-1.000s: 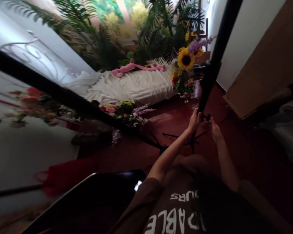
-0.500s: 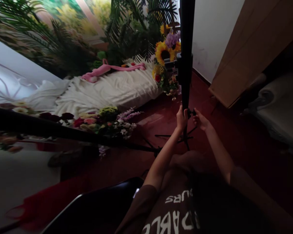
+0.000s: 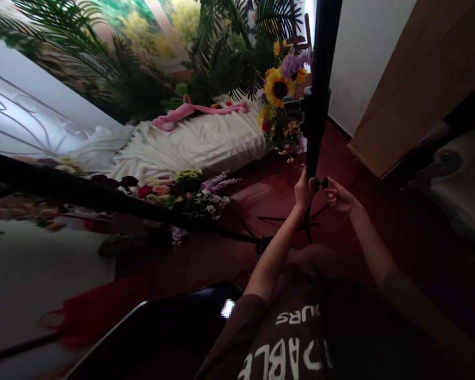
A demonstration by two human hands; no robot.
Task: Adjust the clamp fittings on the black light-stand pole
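A black upright stand pole (image 3: 315, 138) rises in front of me, with dark legs spread on the floor below. My left hand (image 3: 304, 192) is closed around its lower part. From the pole's right side sticks a small black knob (image 3: 323, 183). The fingertips of my right hand (image 3: 340, 198) are at the knob's outer end, thumb and forefinger on it and the other fingers curled. Higher on the pole sits a black clamp (image 3: 306, 105).
Another black pole (image 3: 114, 198) slants across the left. Behind it are flowers (image 3: 174, 190) and a white-draped platform (image 3: 206, 138) bearing a pink plush toy (image 3: 182, 112). Sunflowers (image 3: 277, 87) stand beyond the stand. A brown board (image 3: 391, 100) leans at right; a pale sofa (image 3: 467, 174) is nearby.
The view has shifted, so the stand and both hands appear slightly farther right. My left hand stays around the pole; the right fingers have shifted slightly at the knob.
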